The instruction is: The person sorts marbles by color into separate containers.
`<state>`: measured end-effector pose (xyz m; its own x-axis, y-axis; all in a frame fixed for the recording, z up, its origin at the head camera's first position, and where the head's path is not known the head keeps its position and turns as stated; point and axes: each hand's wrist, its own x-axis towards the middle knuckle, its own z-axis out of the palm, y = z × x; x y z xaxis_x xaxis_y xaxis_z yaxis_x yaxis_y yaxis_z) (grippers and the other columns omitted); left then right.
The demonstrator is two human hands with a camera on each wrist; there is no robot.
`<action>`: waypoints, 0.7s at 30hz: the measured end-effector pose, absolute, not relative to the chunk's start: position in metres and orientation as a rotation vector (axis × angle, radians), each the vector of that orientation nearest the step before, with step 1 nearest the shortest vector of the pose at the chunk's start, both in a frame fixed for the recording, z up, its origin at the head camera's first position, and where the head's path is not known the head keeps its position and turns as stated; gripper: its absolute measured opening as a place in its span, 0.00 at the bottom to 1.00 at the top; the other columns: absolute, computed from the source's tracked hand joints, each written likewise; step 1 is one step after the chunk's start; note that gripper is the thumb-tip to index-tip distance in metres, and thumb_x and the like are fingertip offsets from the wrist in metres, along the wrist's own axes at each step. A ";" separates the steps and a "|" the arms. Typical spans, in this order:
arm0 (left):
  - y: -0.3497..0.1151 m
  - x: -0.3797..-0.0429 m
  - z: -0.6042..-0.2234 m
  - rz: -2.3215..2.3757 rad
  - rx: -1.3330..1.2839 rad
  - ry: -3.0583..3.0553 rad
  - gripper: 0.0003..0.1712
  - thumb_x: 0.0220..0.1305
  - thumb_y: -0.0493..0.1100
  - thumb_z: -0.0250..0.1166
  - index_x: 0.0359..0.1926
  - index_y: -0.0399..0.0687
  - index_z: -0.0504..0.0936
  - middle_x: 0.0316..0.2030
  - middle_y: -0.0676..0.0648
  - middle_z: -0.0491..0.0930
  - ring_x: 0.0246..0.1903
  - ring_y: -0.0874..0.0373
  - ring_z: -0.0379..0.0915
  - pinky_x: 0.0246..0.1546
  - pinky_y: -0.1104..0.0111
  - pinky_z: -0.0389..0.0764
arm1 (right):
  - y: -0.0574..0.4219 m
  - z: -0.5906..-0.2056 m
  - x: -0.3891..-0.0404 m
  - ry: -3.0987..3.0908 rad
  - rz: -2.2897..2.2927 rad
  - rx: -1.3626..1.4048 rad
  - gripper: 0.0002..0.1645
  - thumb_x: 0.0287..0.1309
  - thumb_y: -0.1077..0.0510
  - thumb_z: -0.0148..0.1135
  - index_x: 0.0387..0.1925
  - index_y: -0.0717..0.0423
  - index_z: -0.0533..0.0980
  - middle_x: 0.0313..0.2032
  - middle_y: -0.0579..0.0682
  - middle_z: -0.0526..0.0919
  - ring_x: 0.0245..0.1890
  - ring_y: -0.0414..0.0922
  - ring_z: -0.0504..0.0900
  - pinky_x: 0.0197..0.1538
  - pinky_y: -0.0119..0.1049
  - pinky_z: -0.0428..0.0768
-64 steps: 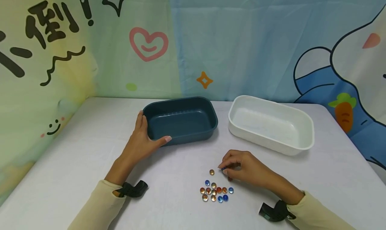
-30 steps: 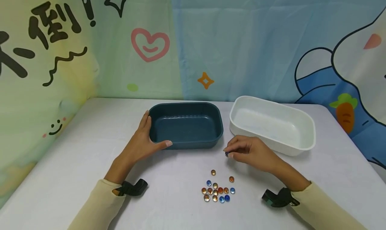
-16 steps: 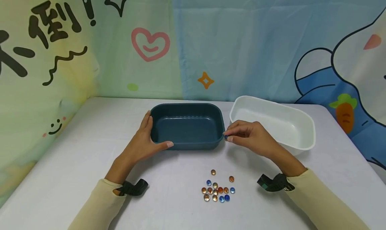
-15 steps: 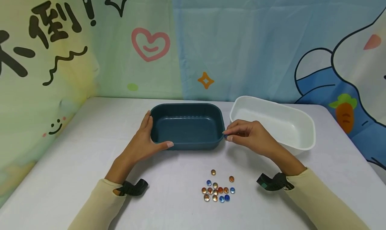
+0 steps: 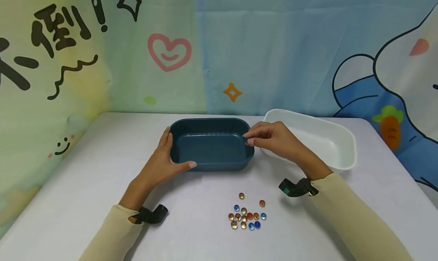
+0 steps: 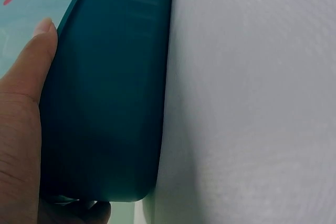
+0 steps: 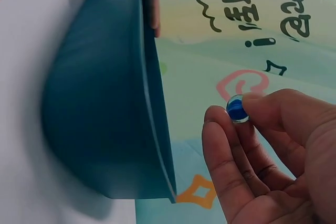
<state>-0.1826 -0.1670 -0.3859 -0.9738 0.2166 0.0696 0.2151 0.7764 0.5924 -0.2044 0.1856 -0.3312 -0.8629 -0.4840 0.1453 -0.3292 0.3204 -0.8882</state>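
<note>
My right hand (image 5: 275,139) pinches a clear glass marble with a blue core (image 7: 238,109) between thumb and fingertips. In the head view it is at the right end of the dark teal rectangular tub (image 5: 212,166), over the rim; in the right wrist view a gap separates marble and tub wall. My left hand (image 5: 167,164) holds the tub's near left corner, thumb along the front wall and fingers on the left end. Several glass marbles, amber, orange (image 5: 249,216) and blue (image 5: 257,225), lie loosely grouped on the white table in front of the tub.
A white rectangular tub (image 5: 337,166) stands at the back right, partly behind my right hand and forearm. Behind the table (image 5: 102,139) hangs a printed cloth backdrop (image 5: 273,56). Each wrist wears a black camera (image 5: 150,214).
My right hand has lifted the blue marble from beside the others and carried it forward to the teal tub's right end. Earlier, the teal tub turned and shifted slightly right under my left hand.
</note>
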 end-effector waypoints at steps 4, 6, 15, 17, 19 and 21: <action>-0.167 -0.182 -0.384 0.991 0.353 2.951 0.74 0.46 0.78 0.65 0.76 0.38 0.39 0.75 0.55 0.26 0.74 0.49 0.34 0.66 0.46 0.54 | 0.182 -0.328 -0.214 2.405 -1.580 -0.733 0.14 0.63 0.64 0.63 0.48 0.65 0.82 0.48 0.61 0.79 0.42 0.47 0.82 0.46 0.36 0.80; -0.167 -0.182 -0.384 0.999 0.350 2.940 0.75 0.45 0.78 0.65 0.76 0.38 0.38 0.75 0.56 0.26 0.74 0.49 0.35 0.67 0.47 0.54 | 0.181 -0.328 -0.219 2.396 -1.580 -0.719 0.13 0.63 0.64 0.62 0.49 0.64 0.82 0.49 0.63 0.79 0.42 0.47 0.83 0.48 0.42 0.80; -0.167 -0.181 -0.383 1.005 0.352 2.930 0.74 0.46 0.79 0.64 0.76 0.39 0.38 0.75 0.58 0.25 0.74 0.51 0.34 0.67 0.48 0.54 | 0.173 -0.329 -0.243 2.467 -1.410 -0.662 0.14 0.62 0.61 0.63 0.48 0.59 0.84 0.50 0.55 0.81 0.42 0.49 0.84 0.51 0.45 0.78; -0.167 -0.181 -0.383 1.000 0.353 2.934 0.74 0.46 0.78 0.64 0.76 0.39 0.38 0.75 0.57 0.25 0.74 0.51 0.34 0.67 0.48 0.54 | 0.170 -0.328 -0.247 2.462 -1.395 -0.645 0.14 0.62 0.60 0.64 0.49 0.58 0.84 0.51 0.53 0.82 0.43 0.49 0.84 0.53 0.45 0.78; -0.167 -0.181 -0.383 0.997 0.351 2.936 0.74 0.46 0.78 0.64 0.76 0.39 0.38 0.75 0.57 0.25 0.74 0.51 0.33 0.67 0.48 0.54 | 0.167 -0.325 -0.250 2.448 -1.402 -0.619 0.15 0.62 0.59 0.63 0.49 0.57 0.83 0.51 0.54 0.82 0.44 0.50 0.84 0.54 0.47 0.76; -0.167 -0.181 -0.383 0.997 0.347 2.938 0.74 0.46 0.78 0.64 0.76 0.39 0.38 0.75 0.57 0.25 0.74 0.51 0.33 0.67 0.47 0.54 | 0.164 -0.323 -0.252 2.434 -1.421 -0.596 0.15 0.62 0.58 0.63 0.50 0.56 0.83 0.51 0.56 0.82 0.44 0.50 0.84 0.56 0.47 0.75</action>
